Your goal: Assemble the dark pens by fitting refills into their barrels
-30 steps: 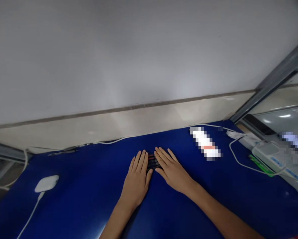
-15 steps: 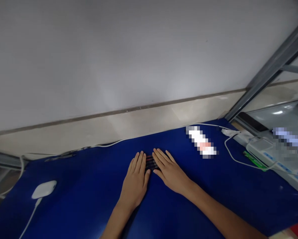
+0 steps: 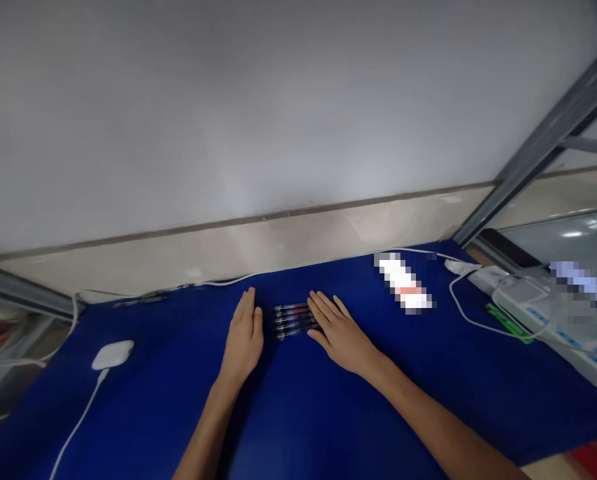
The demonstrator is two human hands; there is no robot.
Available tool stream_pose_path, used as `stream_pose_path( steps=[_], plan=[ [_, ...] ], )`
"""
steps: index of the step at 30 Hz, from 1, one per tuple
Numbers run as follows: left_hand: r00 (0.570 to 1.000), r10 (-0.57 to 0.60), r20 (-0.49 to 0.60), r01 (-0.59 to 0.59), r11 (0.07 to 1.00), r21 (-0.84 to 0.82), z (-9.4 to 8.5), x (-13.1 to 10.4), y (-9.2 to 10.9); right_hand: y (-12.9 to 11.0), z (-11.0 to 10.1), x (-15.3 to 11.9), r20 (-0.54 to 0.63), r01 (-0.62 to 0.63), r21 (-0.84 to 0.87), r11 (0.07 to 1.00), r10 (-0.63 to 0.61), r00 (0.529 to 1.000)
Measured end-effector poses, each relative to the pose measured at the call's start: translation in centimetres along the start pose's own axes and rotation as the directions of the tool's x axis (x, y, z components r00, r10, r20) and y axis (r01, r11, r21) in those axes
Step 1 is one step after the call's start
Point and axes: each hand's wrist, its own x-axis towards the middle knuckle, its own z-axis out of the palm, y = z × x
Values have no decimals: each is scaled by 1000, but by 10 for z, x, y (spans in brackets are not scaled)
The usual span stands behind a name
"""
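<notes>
Several dark pens (image 3: 291,321) lie side by side in a row on the blue tabletop (image 3: 298,407), their left ends exposed. My right hand (image 3: 337,333) rests flat over their right ends, fingers stretched out, and hides that part of them. To the left of the pens, my left hand (image 3: 243,337) is turned on edge with its fingers straight. A gap separates it from the pen ends, and nothing is in it.
A white case (image 3: 112,355) with a cable sits at the left. A blurred-out white item (image 3: 403,283) lies right of the hands. Farther right are a green packet (image 3: 509,323) and a white power strip (image 3: 573,340). More pens (image 3: 151,297) and a cable lie along the wall.
My left hand has lifted off the pens and moved left, turning onto its edge and uncovering their left ends. My right hand stays over the right ends. The view has shifted slightly.
</notes>
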Motion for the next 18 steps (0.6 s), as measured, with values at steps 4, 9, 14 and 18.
stream_pose_path(
  steps=[4,9,14,18],
  plan=[
    [999,38,8,-38,999,37,-1,2,-7,1,0,0,-3,1,-13,1000,-1,1000],
    [963,214,162,-225,973,50,2,-2,2,1,0,0,21,-9,-19,1000,9,1000],
    [924,270,271,-313,941,132,7,-6,9,-1,-2,2,36,-27,-34,999,28,999],
    [919,265,292,-324,929,177,11,-7,8,0,-2,5,41,-41,-45,998,43,998]
  ],
)
